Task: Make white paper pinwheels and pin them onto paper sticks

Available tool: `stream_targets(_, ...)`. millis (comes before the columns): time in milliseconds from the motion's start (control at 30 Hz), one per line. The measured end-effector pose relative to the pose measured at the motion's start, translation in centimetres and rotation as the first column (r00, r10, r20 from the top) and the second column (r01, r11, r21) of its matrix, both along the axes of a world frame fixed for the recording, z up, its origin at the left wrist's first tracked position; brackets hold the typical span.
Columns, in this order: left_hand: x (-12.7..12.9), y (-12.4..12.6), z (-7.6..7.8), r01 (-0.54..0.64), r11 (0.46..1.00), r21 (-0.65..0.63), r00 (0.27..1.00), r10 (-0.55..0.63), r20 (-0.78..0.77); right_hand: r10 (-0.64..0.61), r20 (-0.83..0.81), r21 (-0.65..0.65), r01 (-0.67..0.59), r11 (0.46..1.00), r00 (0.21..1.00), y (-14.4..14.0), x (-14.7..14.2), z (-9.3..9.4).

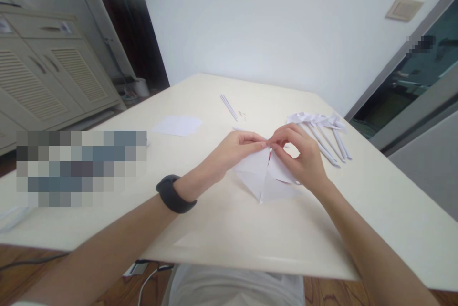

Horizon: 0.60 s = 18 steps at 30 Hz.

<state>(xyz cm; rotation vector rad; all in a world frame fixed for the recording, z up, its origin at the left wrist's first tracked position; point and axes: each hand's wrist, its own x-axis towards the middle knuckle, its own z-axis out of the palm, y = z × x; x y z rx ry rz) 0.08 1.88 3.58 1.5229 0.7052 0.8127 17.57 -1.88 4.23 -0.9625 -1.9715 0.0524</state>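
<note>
Both hands meet at the top of a folded white paper piece over the table. My left hand, with a dark band on its wrist, pinches the paper's upper edge between thumb and fingers. Right against it, my right hand pinches the same paper, thumb and forefinger making a ring. Several paper flaps spread downward from the pinched point, and a small red spot shows between them. The fingertips cover the exact spot being gripped.
Finished paper pinwheels on rolled paper sticks lie at the right. A stack of white paper sheets rests at the left. Farther back are rolled paper sticks beside tiny scraps. The white table ends at a wall behind.
</note>
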Motion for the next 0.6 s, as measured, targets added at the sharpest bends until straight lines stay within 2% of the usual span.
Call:
stream_targets(200,0.1,0.2,-0.5,-0.034,0.997,-0.07,0.999,0.035,0.012,-0.055,0.119,0.108,0.042,0.993,0.991,0.2,0.0,-0.9)
stream_targets(433,0.3,-0.1,-0.1,-0.046,0.991,-0.124,0.998,0.05,0.03,-0.092,0.241,0.166,0.053,0.985,0.966,0.5,0.4,-1.3)
stream_targets(600,0.2,-0.3,0.2,-0.046,0.995,-0.093,0.998,0.051,0.043,-0.093,0.254,0.185,0.046,0.982,0.963,0.4,0.5,-1.2)
